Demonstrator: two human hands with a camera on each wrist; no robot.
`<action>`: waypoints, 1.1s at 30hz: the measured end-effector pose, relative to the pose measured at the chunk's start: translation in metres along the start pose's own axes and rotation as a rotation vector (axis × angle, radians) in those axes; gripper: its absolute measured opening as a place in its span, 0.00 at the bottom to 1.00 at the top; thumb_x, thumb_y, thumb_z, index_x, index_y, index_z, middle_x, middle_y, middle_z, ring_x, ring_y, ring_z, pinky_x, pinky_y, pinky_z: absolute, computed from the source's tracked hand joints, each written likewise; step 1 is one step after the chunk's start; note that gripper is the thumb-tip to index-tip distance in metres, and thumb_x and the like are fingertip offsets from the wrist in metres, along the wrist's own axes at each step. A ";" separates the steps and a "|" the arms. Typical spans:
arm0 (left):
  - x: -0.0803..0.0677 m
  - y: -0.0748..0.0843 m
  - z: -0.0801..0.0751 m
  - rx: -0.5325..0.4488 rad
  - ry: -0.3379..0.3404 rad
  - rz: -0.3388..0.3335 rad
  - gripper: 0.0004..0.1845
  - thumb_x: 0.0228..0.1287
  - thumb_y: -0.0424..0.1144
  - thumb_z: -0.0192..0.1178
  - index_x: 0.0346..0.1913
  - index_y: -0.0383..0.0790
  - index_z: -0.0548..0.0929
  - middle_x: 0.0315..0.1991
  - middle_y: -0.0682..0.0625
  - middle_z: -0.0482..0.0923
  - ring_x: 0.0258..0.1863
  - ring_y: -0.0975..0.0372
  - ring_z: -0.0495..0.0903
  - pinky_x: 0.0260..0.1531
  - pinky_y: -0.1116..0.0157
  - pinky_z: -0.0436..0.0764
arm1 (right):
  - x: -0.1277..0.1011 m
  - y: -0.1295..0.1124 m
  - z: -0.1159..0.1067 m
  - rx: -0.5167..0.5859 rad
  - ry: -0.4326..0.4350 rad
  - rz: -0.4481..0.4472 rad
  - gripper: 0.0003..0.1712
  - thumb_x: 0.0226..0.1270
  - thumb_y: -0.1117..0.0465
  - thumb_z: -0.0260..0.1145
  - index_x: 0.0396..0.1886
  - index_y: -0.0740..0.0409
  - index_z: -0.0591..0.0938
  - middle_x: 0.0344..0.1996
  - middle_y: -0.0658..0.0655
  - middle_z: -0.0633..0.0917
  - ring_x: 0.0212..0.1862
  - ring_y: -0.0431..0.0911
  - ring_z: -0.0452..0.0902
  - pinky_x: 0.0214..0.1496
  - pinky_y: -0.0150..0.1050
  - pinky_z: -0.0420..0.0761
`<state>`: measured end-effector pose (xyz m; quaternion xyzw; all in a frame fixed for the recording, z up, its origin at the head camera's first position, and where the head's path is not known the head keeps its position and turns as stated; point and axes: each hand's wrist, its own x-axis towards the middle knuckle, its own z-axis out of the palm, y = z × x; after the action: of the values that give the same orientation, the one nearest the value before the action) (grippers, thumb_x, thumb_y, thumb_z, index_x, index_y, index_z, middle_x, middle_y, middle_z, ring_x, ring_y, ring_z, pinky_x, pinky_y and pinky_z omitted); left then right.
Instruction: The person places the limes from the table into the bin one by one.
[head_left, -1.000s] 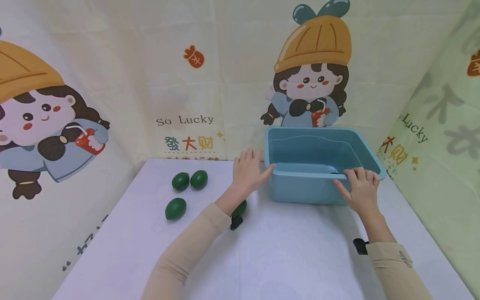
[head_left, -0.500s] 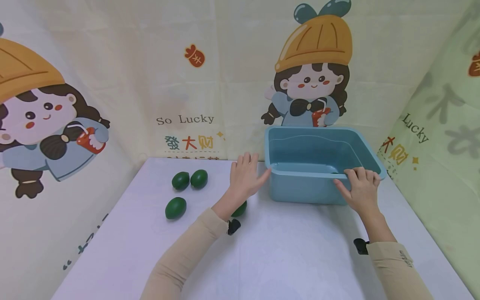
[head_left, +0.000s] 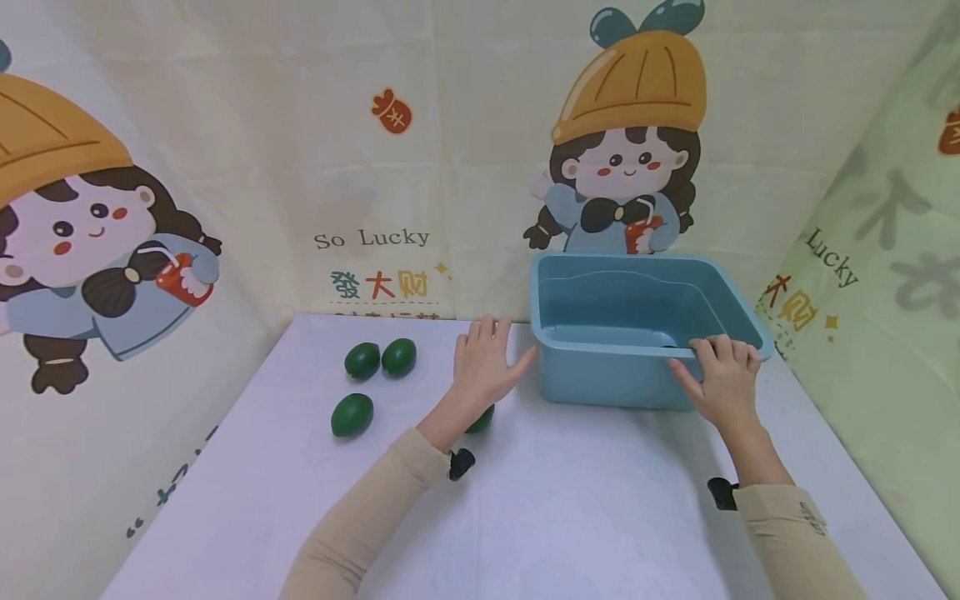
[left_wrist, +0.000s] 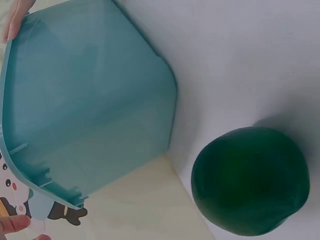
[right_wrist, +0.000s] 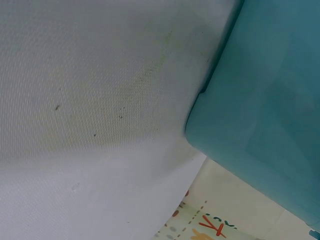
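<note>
A blue plastic bin (head_left: 615,375) stands at the back right of the white table. My right hand (head_left: 726,379) grips its front rim near the right corner, fingers hooked over the edge and thumb on the outer wall. My left hand (head_left: 483,362) hovers just left of the bin, palm down with fingers extended and thumb spread towards the corner, holding nothing. Beneath that wrist a green lime (head_left: 482,419) is partly covered; the left wrist view shows this lime (left_wrist: 250,180) whole, beside the bin (left_wrist: 95,95). Inside the bin, a small dark green sliver shows by my right fingers.
More green limes lie to the left: one lime (head_left: 362,362) and another lime (head_left: 399,357) side by side at the back, and a third lime (head_left: 352,415) nearer. A printed cloth backdrop (head_left: 480,167) rises behind the table (head_left: 570,508).
My left hand has drawn left and slightly nearer, away from the bin's front left corner. My right hand keeps its grip on the rim, and the bin has not visibly moved.
</note>
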<state>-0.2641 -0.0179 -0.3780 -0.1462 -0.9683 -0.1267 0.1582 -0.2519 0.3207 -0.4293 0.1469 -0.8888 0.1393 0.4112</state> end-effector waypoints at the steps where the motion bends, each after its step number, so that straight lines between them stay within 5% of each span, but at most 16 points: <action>1: -0.001 0.000 0.000 0.000 0.000 -0.001 0.33 0.60 0.64 0.44 0.59 0.44 0.65 0.46 0.48 0.65 0.45 0.57 0.64 0.40 0.59 0.65 | 0.000 0.000 0.000 0.000 0.000 0.001 0.43 0.62 0.28 0.38 0.40 0.67 0.71 0.35 0.66 0.67 0.36 0.61 0.55 0.42 0.58 0.48; 24: -0.025 -0.021 0.022 0.045 -0.017 -0.031 0.33 0.59 0.63 0.45 0.58 0.41 0.67 0.45 0.46 0.66 0.41 0.56 0.64 0.38 0.59 0.66 | -0.001 -0.001 0.001 0.005 0.022 -0.009 0.41 0.63 0.30 0.39 0.40 0.66 0.71 0.34 0.66 0.67 0.36 0.61 0.56 0.42 0.58 0.48; 33: -0.035 -0.032 0.031 0.091 -0.063 -0.090 0.34 0.59 0.63 0.45 0.59 0.41 0.67 0.45 0.46 0.66 0.42 0.56 0.63 0.41 0.58 0.66 | -0.001 -0.001 -0.001 -0.002 -0.004 0.008 0.43 0.62 0.28 0.38 0.40 0.67 0.71 0.35 0.66 0.67 0.38 0.62 0.56 0.42 0.58 0.49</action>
<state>-0.2507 -0.0469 -0.4254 -0.0992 -0.9831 -0.0847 0.1285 -0.2500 0.3200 -0.4294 0.1434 -0.8902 0.1398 0.4091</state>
